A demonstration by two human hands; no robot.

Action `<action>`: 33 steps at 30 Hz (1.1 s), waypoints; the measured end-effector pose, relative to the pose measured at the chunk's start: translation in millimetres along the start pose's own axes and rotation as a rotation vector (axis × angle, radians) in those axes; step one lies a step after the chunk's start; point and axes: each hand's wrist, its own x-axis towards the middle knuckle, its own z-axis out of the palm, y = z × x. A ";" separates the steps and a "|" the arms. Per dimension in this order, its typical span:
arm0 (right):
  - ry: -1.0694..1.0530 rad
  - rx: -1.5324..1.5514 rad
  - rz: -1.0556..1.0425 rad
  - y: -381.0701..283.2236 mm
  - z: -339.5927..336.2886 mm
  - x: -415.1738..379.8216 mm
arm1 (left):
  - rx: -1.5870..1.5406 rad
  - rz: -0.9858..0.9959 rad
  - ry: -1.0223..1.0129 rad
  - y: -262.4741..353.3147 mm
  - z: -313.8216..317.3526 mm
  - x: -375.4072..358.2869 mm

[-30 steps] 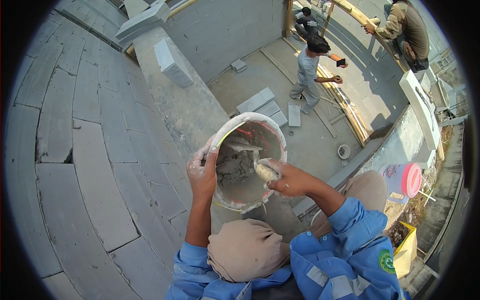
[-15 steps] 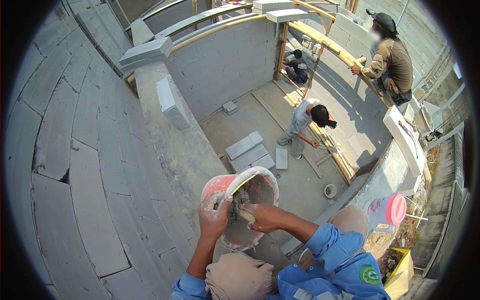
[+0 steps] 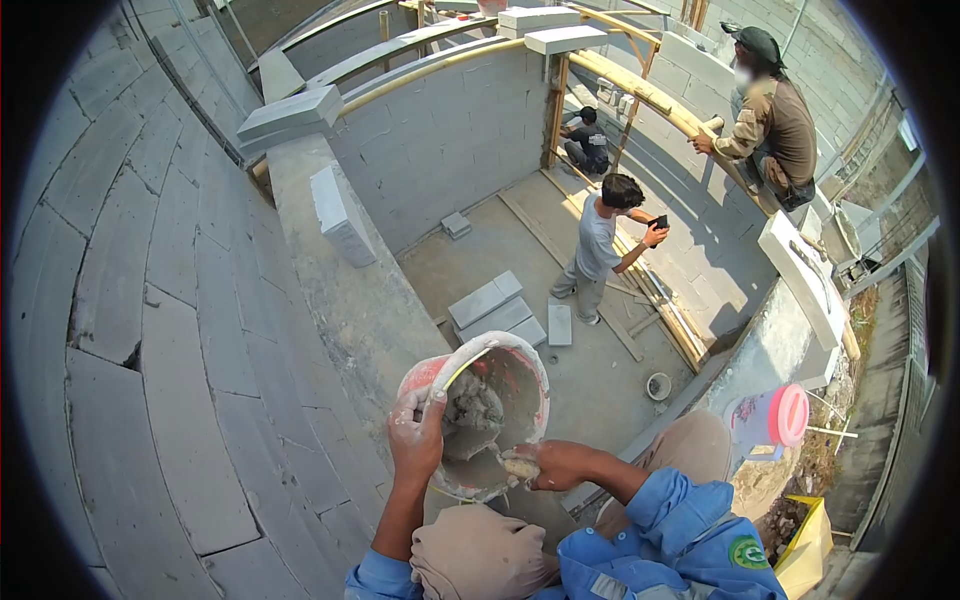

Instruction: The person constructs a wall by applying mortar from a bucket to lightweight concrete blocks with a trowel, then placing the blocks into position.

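A red bucket (image 3: pixel 422 374) with a mortar-crusted rim is tilted above my knees, its mouth facing me. My left hand (image 3: pixel 415 437) is closed over the bucket's left rim, thumb on the outer edge. Inside are wet grey mortar (image 3: pixel 474 404) and a trowel, its blade partly lost in the grey. My right hand (image 3: pixel 556 466) grips the trowel's mortar-smeared handle (image 3: pixel 519 466) at the lower right of the mouth.
A block wall (image 3: pixel 190 350) rises along my left. One loose block (image 3: pixel 340 215) stands on the concrete ledge. Several blocks (image 3: pixel 490 300) lie on the floor below, near a standing person (image 3: pixel 598 240). A pink-lidded jug (image 3: pixel 765 418) sits to my right. Another person (image 3: pixel 785 125) perches on the far wall.
My right hand has drawn the trowel handle down and right, exposing the blade and a lump of mortar. Below, the bent person has straightened and holds up a small dark object.
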 end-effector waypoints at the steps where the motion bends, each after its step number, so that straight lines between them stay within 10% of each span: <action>1: 0.009 0.056 -0.042 1.4 -8.0 -5.7 | -0.009 -0.006 0.005 -0.7 4.2 -0.3; 3: 0.012 0.105 -0.079 -2.8 -19.0 -14.0 | 0.151 0.269 0.107 -2.5 11.1 1.9; 11: 0.424 -0.094 0.001 9.7 -37.1 46.4 | 0.207 0.267 0.069 2.3 -1.7 6.9; 33: 0.092 -0.088 0.113 -27.6 -16.6 -11.0 | 0.366 0.379 0.156 9.6 10.1 2.6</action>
